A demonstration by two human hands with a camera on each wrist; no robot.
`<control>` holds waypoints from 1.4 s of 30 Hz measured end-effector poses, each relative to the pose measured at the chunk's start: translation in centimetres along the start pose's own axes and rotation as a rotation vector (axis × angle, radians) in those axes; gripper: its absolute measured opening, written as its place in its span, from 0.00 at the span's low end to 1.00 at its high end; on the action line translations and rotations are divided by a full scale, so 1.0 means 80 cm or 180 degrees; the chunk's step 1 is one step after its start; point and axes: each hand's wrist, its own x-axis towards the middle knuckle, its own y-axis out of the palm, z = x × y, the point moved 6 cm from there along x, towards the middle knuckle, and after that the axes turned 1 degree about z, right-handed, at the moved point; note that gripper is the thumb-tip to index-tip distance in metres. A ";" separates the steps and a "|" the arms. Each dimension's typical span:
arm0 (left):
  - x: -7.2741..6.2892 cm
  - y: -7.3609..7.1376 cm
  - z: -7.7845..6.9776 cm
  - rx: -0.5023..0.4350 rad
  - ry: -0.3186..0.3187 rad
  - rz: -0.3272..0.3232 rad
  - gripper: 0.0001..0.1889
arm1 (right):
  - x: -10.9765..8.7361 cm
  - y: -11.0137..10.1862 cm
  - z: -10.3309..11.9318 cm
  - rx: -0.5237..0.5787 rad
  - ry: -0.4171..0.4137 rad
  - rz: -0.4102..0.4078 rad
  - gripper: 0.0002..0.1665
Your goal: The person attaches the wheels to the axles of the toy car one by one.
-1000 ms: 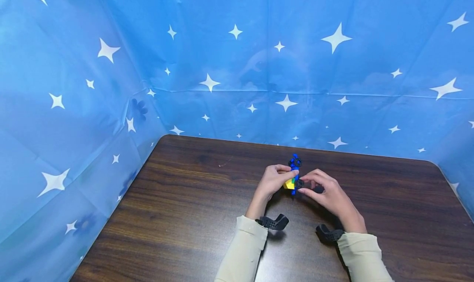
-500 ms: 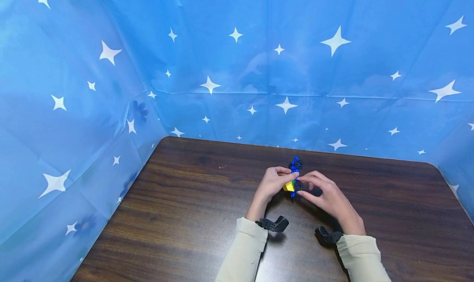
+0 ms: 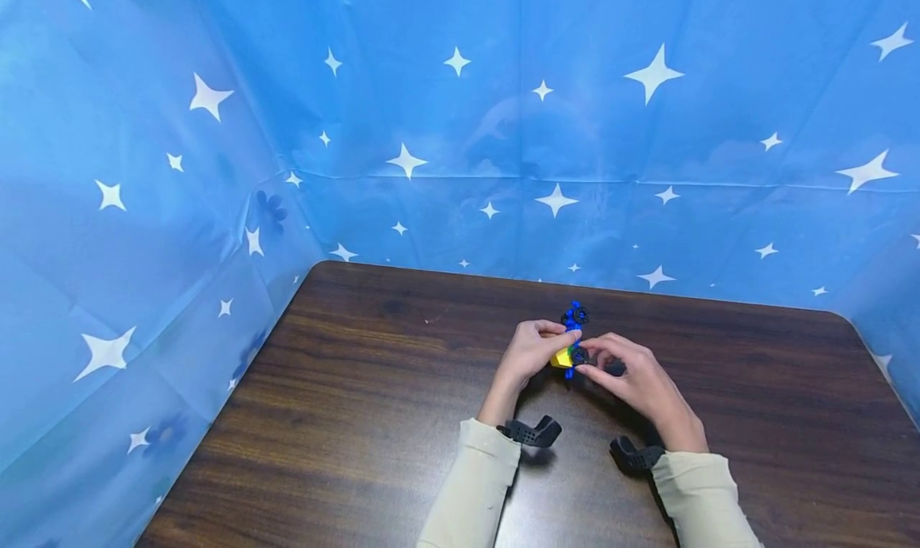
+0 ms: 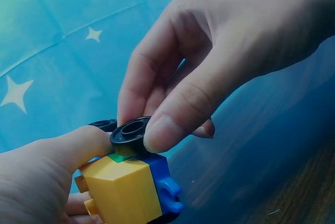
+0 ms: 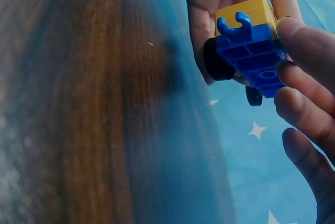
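Observation:
A small toy car made of building blocks is held above the table, with a blue chassis [image 5: 256, 59], a yellow block [image 4: 123, 190], a bit of green and black wheels. My left hand [image 3: 530, 352] grips the car's body from the left, thumb across its top. From the other side my right hand [image 3: 647, 376] pinches a black wheel [image 4: 125, 136] at the car's near end between thumb and fingers. Another black wheel [image 3: 581, 315] shows at the far end. A blue hook-shaped end [image 5: 235, 28] sticks out from the chassis in the right wrist view.
A dark wood-grain table [image 3: 345, 388] lies under both hands. Blue cloth [image 3: 460, 117] with white stars hangs behind it and along its sides. Black curved mounts [image 3: 532, 431] sit at both wrists, below the light sleeves.
My right fingertips have shifted slightly left with the wheel, which shows more of its face now. My left hand keeps its grip on the car, nearly in place.

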 end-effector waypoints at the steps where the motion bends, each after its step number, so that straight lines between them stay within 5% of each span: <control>1: 0.000 0.000 0.000 -0.0003 -0.0005 -0.0009 0.25 | 0.000 0.000 0.000 0.0003 -0.0020 -0.0008 0.23; 20: -0.006 -0.001 -0.013 -0.0130 0.0134 -0.0150 0.21 | 0.002 -0.002 0.012 -0.0123 -0.0283 -0.0091 0.28; 42: -0.009 -0.007 -0.011 -0.0106 0.0005 -0.0204 0.22 | 0.004 0.004 0.014 -0.0175 -0.0063 -0.0095 0.25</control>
